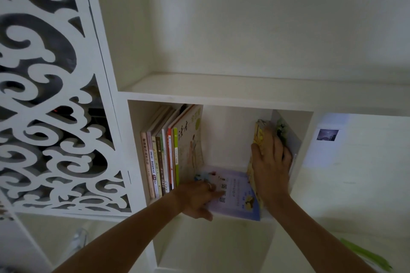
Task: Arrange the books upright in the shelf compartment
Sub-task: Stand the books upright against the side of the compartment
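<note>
A white shelf (pixel 221 99) holds one open compartment (pixel 226 139). At its left side a row of books (pixel 164 157) stands upright, leaning slightly. A pale purple book (pixel 237 193) lies flat on the compartment floor. Yellow books (pixel 258 139) stand at the right wall. The right hand (pixel 271 166) presses flat against them, fingers straight. The left hand (pixel 199 197) grips the flat book's near edge.

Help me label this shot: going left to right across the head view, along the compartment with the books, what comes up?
Carved scrollwork panel → row of upright books → left hand → flat pale book → right hand on the yellow book → small photo.
</note>
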### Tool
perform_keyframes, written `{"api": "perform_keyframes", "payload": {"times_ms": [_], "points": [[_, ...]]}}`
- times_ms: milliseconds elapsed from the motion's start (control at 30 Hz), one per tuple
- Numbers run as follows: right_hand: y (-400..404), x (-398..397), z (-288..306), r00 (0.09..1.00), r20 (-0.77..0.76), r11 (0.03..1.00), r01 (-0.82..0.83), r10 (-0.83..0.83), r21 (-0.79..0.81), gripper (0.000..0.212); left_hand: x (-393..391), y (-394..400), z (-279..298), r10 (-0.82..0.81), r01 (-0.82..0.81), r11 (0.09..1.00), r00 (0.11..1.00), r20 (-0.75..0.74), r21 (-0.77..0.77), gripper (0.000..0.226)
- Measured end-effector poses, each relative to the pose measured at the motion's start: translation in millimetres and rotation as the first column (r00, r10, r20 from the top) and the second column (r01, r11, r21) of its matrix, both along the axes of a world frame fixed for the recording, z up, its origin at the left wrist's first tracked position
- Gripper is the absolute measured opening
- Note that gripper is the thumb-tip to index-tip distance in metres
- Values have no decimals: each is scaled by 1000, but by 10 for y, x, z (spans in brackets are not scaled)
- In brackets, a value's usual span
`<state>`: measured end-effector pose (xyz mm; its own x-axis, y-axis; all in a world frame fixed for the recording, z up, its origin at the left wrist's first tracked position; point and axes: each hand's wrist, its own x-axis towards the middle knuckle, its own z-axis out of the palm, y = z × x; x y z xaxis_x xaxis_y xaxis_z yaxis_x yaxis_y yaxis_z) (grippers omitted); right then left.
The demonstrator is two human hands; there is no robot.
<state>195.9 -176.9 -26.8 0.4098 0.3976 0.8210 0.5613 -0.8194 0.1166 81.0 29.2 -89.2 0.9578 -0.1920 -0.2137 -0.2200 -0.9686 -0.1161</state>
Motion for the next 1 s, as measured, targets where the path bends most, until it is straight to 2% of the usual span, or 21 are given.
{"api": "perform_keyframes", "payload": {"times_ms": [167,333,400,467,533,567,633,667,767,833,933,1000], "points": [[-38,-1,-3,1000,-13,999,-19,19,-29,30,-35,37,17,-177,160,980,974,143,121,52],[-43,-4,32,993,-114,995,-43,33,-85,37,-42,68,-101,-230,206,972,929,290,111,27],[-52,-15,76,989,-139,994,-54,40,-97,43,-18,64,-162,-216,220,975,899,382,34,19],[-62,-18,84,993,-97,994,-81,74,-76,43,-11,-2,-148,-145,186,981,885,443,-51,14],[-59,-37,69,995,-25,995,-95,95,-11,43,-22,-99,-157,-31,102,986,891,452,-133,23],[-50,-52,64,996,-16,995,-92,92,27,48,-11,-119,-184,13,63,987,890,456,-150,34],[-27,-67,64,994,-36,992,-96,99,78,61,36,-118,-229,66,-10,988,930,362,-156,58],[-6,-51,51,992,-42,990,-120,123,69,67,61,-131,-221,74,-23,986,949,308,-166,62],[55,20,-25,978,-65,979,-202,200,-33,73,116,-208,-123,65,-33,985,981,184,-170,67],[88,33,-38,979,-121,985,-168,162,-42,75,119,-264,-71,83,-39,975,977,199,-217,74],[94,54,26,968,-226,994,-101,108,41,81,137,-239,-66,113,-31,947,963,244,-319,56],[80,83,38,964,-246,994,-85,100,71,91,134,-205,-94,133,-32,930,958,253,-367,56]]}}
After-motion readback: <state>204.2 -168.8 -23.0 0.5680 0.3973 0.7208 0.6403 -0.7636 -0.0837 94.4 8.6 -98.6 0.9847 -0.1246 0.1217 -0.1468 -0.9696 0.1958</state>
